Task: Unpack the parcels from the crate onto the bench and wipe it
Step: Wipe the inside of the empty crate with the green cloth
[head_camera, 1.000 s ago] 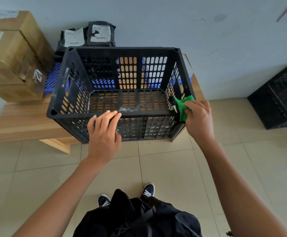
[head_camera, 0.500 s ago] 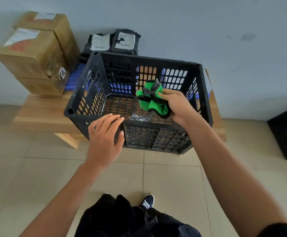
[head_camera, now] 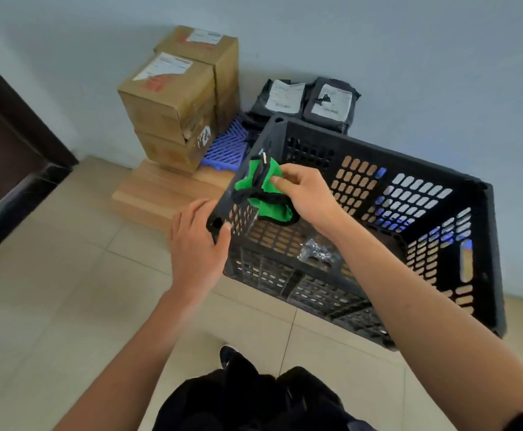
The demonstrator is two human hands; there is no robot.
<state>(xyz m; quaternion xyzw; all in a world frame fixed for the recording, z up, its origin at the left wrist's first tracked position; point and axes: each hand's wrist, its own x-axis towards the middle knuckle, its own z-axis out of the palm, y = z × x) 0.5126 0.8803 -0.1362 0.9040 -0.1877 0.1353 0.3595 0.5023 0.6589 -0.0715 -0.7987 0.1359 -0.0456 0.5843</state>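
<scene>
A black slatted crate [head_camera: 487, 244] stands on the wooden bench [head_camera: 157, 194], holding only a scrap of clear plastic [head_camera: 316, 251]. My left hand [head_camera: 196, 244] grips the crate's near left corner. My right hand [head_camera: 308, 194] holds a bunched green cloth with black edging [head_camera: 261, 194] against the crate's left wall near the rim. Stacked cardboard boxes [head_camera: 173, 104] and two dark grey bagged parcels [head_camera: 310, 101] sit on the bench behind the crate.
A blue slatted panel [head_camera: 226, 144] lies on the bench under the parcels. A dark door frame [head_camera: 11, 150] is at the left. Beige floor tiles lie below, with my shoes and dark clothing at the bottom edge.
My right hand carried the green cloth from the crate's middle to its left wall. My left hand slid from the front rim to the near left corner. The view swung left.
</scene>
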